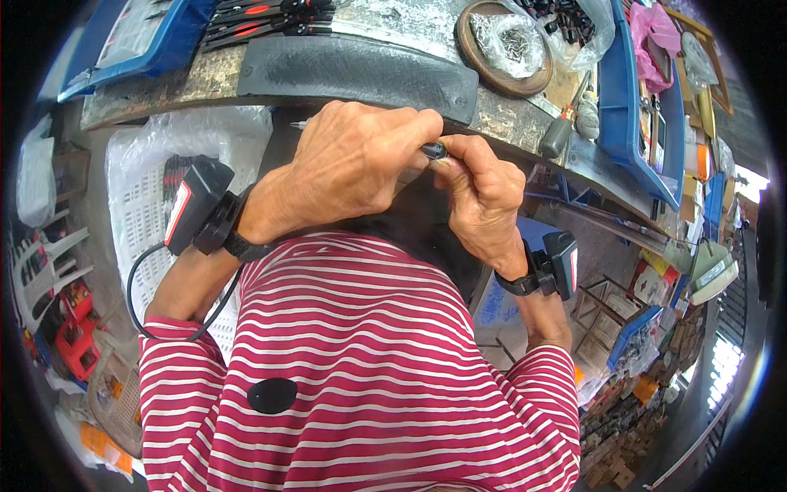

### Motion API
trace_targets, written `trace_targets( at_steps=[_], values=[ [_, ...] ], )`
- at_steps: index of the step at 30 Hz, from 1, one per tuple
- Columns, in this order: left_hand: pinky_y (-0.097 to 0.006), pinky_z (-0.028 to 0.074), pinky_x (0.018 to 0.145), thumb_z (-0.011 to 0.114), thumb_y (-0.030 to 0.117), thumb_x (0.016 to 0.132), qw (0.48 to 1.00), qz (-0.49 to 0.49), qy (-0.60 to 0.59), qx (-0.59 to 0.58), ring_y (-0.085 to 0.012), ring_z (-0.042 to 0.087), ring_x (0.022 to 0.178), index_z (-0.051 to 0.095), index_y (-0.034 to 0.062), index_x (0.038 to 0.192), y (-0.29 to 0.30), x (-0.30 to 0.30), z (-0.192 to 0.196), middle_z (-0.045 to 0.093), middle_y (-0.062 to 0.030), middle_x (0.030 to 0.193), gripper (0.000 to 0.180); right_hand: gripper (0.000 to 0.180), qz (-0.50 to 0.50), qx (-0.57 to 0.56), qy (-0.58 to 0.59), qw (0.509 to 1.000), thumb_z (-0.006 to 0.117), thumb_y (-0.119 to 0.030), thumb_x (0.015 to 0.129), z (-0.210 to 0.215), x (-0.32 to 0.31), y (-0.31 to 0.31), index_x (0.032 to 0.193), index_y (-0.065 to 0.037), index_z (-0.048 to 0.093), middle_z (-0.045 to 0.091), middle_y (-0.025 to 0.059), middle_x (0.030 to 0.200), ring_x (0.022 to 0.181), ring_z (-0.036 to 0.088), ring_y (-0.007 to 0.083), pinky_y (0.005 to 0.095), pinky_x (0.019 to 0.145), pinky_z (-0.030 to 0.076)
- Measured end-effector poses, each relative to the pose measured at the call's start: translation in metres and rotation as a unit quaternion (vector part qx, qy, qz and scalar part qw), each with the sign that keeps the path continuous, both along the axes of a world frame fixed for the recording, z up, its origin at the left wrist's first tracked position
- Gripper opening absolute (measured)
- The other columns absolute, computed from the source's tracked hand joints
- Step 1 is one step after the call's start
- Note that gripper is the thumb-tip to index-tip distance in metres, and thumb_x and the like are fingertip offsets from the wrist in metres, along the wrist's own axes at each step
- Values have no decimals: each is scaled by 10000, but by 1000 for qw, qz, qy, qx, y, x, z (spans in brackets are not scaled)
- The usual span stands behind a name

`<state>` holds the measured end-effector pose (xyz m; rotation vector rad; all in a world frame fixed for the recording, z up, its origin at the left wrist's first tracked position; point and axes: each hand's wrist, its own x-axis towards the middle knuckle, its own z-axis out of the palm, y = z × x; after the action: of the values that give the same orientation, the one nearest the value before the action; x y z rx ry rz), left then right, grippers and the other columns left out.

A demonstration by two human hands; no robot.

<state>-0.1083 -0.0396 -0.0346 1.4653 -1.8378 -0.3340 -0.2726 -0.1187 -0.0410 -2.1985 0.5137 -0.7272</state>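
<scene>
Both my hands are closed and meet in front of my chest, near the bench edge. My left hand (pixel 352 160) wraps round a slim object whose kind I cannot make out, since the fist hides most of it. Its shiny black end (pixel 434 150) shows between the two hands. A thin pale metal tip (pixel 299 125) pokes out on the far side of the left fist, perhaps part of the same object. The thumb and fingers of my right hand (pixel 484 193) pinch at the black end. A long dark pad (pixel 361 74) lies along the bench edge just beyond.
Black-and-red handled tools (pixel 262 18) lie at the back left, beside a blue bin (pixel 139 49). A round wooden dish (pixel 469 45) holds a bag of small metal parts. A screwdriver (pixel 559 131) lies near a blue tray (pixel 627 115). Below left stands a plastic-lined white crate (pixel 135 213).
</scene>
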Motion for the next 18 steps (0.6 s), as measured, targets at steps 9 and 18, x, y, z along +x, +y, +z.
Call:
trace_targets(
  at_steps=[9, 18],
  values=[
    [-360, 445, 468, 615, 132, 752, 997, -31, -71, -23, -244, 594, 599, 498, 69, 828, -9, 0, 6, 544, -66, 674, 153, 135, 25, 60, 1, 998, 612, 67, 739, 9, -3, -11, 868, 37, 584, 576, 159, 668, 566, 600, 278, 308, 502, 445],
    [-393, 427, 486, 642, 105, 724, 999, -31, -33, -28, -300, 574, 614, 487, 48, 862, -23, 3, 14, 536, -99, 684, 216, 156, 28, 63, 37, 997, 640, 15, 746, 29, -5, -29, 892, 37, 591, 602, 171, 754, 667, 622, 298, 323, 562, 465]
  ],
)
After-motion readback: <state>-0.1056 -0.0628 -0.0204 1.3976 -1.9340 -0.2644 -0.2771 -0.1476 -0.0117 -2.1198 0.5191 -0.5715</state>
